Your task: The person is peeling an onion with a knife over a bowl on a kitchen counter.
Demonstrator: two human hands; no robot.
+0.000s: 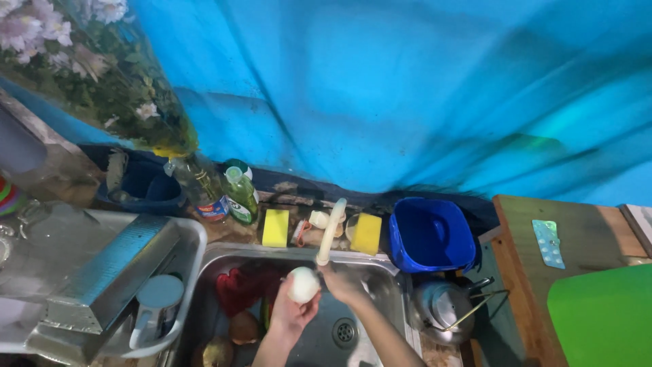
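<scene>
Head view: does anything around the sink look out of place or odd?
Yes: a blister pack of pills lies loose on the wooden board right of the sink, among kitchen things. The left hand holds a white round vegetable under the tap.

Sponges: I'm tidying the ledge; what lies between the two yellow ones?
Head view: between the sponges, the pale tap and small whitish bits.

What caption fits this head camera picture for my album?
Left hand holds a white onion under the tap over the sink; right hand beside it.
</scene>
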